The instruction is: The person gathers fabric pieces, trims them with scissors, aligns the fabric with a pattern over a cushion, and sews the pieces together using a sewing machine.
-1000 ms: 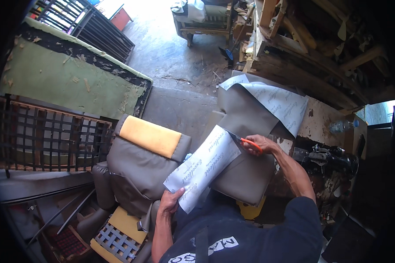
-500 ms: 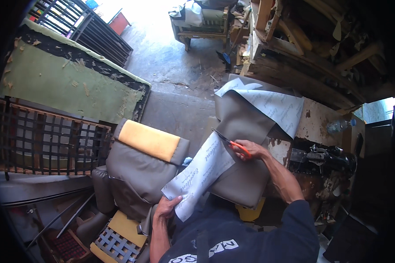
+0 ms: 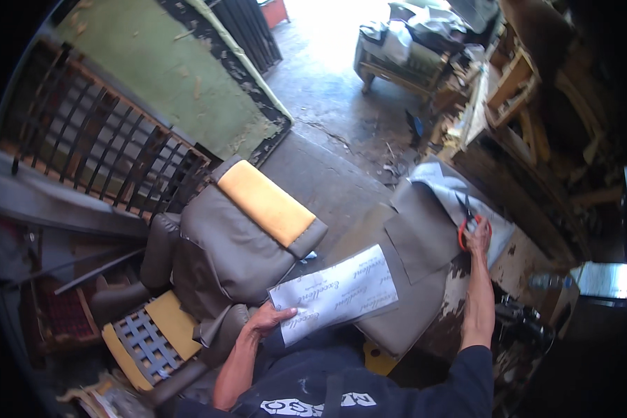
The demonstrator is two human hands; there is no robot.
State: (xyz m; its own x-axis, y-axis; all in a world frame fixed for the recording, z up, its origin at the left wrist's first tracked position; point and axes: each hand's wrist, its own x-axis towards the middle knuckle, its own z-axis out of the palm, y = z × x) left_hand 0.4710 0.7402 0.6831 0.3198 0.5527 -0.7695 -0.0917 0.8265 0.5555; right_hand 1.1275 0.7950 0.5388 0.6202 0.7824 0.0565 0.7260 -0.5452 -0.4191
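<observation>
My left hand (image 3: 272, 318) is closed on a strip of white material (image 3: 331, 292) with printed script, held out over the lower middle. My right hand (image 3: 476, 238) grips orange-handled scissors (image 3: 468, 226) over folded grey-brown upholstery material (image 3: 418, 237) with a white printed backing, at the right end of the workbench. Under the strip and to its right lies a grey-brown padded panel (image 3: 404, 324). A brown cushioned seat piece (image 3: 216, 247) with an exposed yellow foam strip (image 3: 265, 202) stands to the left of my hands.
A webbed seat (image 3: 143, 341) lies at lower left, beside a lattice frame (image 3: 108, 118) and peeling green panel (image 3: 171, 63). An old armchair (image 3: 404, 66) stands behind on the floor. Wood scrap (image 3: 526, 104) is piled right, above a bottle (image 3: 550, 281) and a black sewing machine (image 3: 529, 327).
My right hand has moved the scissors away from the strip's edge, right onto the folded material. The strip in my left hand has turned flatter toward horizontal. The view has rotated.
</observation>
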